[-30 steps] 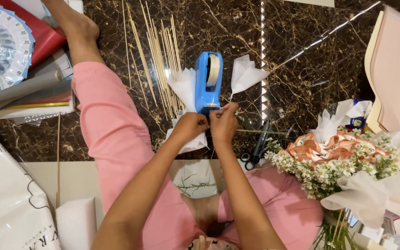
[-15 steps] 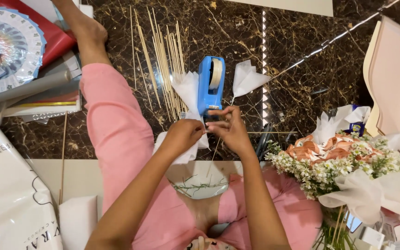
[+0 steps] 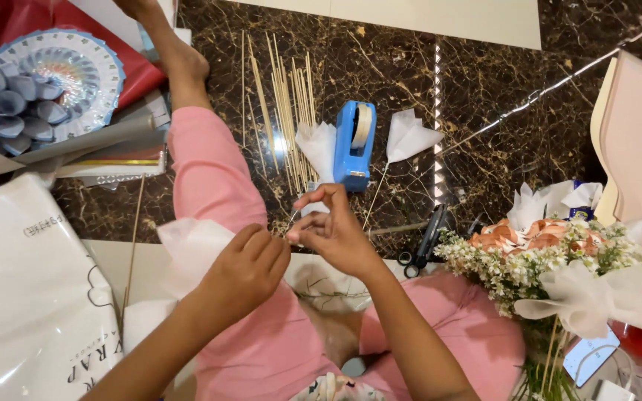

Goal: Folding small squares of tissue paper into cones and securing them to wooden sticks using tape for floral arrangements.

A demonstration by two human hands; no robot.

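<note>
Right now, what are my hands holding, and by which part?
The left hand grips a piece of white tissue paper by its gathered end. The right hand pinches something small beside it; what it is cannot be told.

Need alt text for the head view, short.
A seated person's left hand holds white tissue paper while the right hand pinches something small beside it. Ahead on the dark marble floor lie a blue tape dispenser, wooden skewers and black scissors.

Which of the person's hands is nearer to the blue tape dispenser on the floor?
Right. The right hand is just below the blue tape dispenser, fingertips almost at its near end. The left hand sits lower and further left, holding white tissue.
</note>
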